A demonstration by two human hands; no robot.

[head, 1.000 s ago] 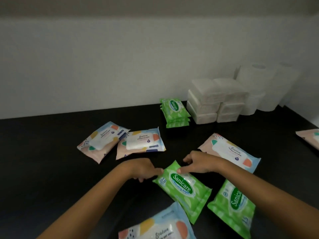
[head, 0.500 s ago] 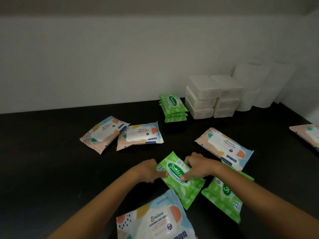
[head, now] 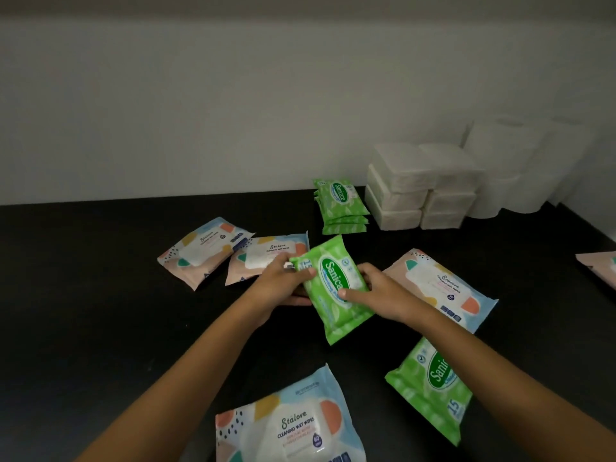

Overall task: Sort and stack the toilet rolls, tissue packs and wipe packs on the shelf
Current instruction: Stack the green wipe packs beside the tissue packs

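My left hand and right hand grip one green pack; a second pack lies near. Five pastel packs lie scattered.

The green pack in the left hand bears a dark green oval lettered white. The pastel packs left of that hand are pink and blue with orange and yellow blobs. Beyond it, tissues and rolls are white.
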